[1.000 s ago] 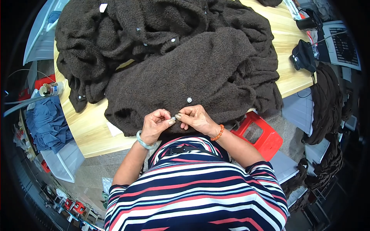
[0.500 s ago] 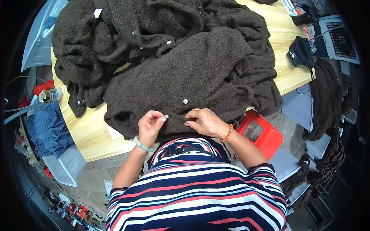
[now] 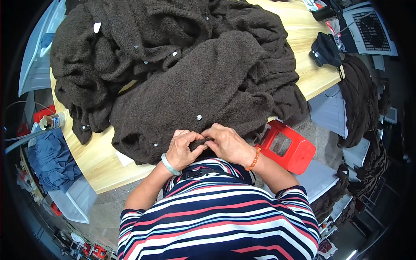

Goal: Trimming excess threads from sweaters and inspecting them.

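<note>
A dark brown knit cardigan [image 3: 186, 86] lies across the near edge of the table, its front edge at my waist. My left hand [image 3: 183, 147] pinches the near edge of the cardigan between thumb and fingers. Close beside it, my right hand [image 3: 223, 141] grips the same edge, so a small fold of knit stands up between the two thumbs. Just beyond my hands a pale, sparkly button [image 3: 199, 117] sits on the knit. Another button [image 3: 156, 145] shows to the left of my left hand. Whether a button is under my fingers is hidden.
More brown knitwear [image 3: 130, 39] is heaped behind on the wooden table [image 3: 93, 173]. A black cap-like item [image 3: 325, 50] and a laptop [image 3: 370, 30] are at the far right. A red stool [image 3: 299, 156] stands to the right, blue cloth [image 3: 54, 160] and a jar [image 3: 52, 121] to the left.
My left hand has moved right along the edge to meet my right hand, and both now pinch the fold. The button to its left has come into sight. The whole view has shifted slightly.
</note>
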A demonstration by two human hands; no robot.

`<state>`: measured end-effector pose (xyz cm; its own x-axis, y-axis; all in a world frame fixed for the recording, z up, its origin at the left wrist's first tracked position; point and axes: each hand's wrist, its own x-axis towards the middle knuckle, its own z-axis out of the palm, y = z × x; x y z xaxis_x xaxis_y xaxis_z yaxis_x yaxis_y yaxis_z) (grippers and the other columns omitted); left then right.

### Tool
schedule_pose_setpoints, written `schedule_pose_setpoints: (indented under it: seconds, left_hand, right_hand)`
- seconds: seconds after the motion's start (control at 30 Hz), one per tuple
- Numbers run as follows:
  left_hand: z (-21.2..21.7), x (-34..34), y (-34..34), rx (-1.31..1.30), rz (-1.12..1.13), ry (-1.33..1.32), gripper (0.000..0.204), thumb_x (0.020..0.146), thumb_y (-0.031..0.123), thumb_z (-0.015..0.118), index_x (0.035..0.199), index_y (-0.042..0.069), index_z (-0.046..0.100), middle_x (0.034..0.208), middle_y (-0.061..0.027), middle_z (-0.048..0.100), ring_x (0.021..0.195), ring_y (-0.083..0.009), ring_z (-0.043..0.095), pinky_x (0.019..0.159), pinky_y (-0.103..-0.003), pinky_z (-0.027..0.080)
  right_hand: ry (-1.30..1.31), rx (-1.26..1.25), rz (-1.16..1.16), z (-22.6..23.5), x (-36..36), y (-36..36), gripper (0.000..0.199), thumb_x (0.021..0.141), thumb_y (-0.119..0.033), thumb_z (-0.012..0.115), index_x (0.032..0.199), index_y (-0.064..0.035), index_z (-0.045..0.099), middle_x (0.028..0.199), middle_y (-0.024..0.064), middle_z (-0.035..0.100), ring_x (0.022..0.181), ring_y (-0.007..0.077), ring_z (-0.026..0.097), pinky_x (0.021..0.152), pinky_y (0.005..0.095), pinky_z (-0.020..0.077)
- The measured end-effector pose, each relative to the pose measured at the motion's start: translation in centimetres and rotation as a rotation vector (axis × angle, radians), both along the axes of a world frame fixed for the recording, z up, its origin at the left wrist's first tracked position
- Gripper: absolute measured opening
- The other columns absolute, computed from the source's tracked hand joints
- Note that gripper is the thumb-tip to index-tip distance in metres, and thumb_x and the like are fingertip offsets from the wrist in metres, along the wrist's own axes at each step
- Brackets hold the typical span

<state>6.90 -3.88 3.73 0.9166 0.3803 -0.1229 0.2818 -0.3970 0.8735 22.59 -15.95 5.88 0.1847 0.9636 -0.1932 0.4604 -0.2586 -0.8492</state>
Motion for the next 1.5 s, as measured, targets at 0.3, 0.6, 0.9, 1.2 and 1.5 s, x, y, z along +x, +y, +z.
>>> schedule_pose_setpoints:
  seconds: [0.3, 0.6, 0.9, 1.2, 1.5]
  left_hand:
    - [-1.0, -0.3, 0.1, 0.094, 0.0, 0.027, 0.011, 0.073, 0.011, 0.071, 0.08, 0.004, 0.067, 0.073, -0.0103, 0.064, 0.074, -0.0273, 0.061, 0.077, -0.037, 0.042]
    - [-2.4, 1.4, 2.4, -0.604, 0.172, 0.009, 0.055, 0.085, -0.007, 0.051, 0.138, 0.001, 0.039, 0.105, -0.0101, 0.058, 0.092, -0.0131, 0.063, 0.083, -0.024, 0.049]
    - [-3.8, 4.9, 3.2, 0.085, 0.057, 0.09, 0.009, 0.083, 0.003, 0.063, 0.089, -0.002, 0.067, 0.08, -0.0165, 0.063, 0.067, -0.0263, 0.065, 0.061, -0.032, 0.051]
    - [-5.3, 6.2, 4.4, -0.741, 0.065, 0.321, 0.006, 0.089, 0.004, 0.063, 0.087, 0.0, 0.066, 0.074, -0.0014, 0.064, 0.061, -0.0069, 0.056, 0.055, -0.022, 0.044]
    - [-7.7, 5.8, 3.7, -0.372, -0.133, 0.29, 0.011, 0.077, 0.002, 0.073, 0.082, 0.001, 0.062, 0.07, 0.0025, 0.06, 0.064, -0.0055, 0.053, 0.056, -0.022, 0.044]
  right_hand:
    - [-0.016, 0.25, 0.06, -0.2, -0.5, 0.5, 0.012, 0.079, 0.0, 0.064, 0.091, 0.0027, 0.064, 0.085, 0.0145, 0.058, 0.076, 0.033, 0.062, 0.064, 0.0385, 0.0508]
    - [-0.059, 0.079, 0.006, -0.5, 0.7, 0.8, 0.015, 0.08, -0.004, 0.061, 0.095, 0.0007, 0.06, 0.091, 0.0185, 0.061, 0.083, 0.0383, 0.063, 0.071, 0.0449, 0.052]
    - [-0.025, 0.093, -0.013, -1.4, 0.2, 0.5, 0.016, 0.081, -0.006, 0.061, 0.096, 0.0005, 0.056, 0.096, 0.0188, 0.059, 0.089, 0.0379, 0.062, 0.078, 0.0448, 0.0511]
    - [-0.005, 0.133, -0.023, -2.2, 0.7, 0.3, 0.014, 0.082, -0.004, 0.06, 0.093, 0.0005, 0.054, 0.097, 0.0189, 0.058, 0.09, 0.0377, 0.062, 0.079, 0.0446, 0.0511]
    - [-0.04, 0.051, 0.008, -2.7, 0.8, -0.1, 0.013, 0.083, -0.009, 0.06, 0.091, 0.0005, 0.056, 0.095, 0.0204, 0.059, 0.088, 0.0387, 0.063, 0.076, 0.0462, 0.0515]
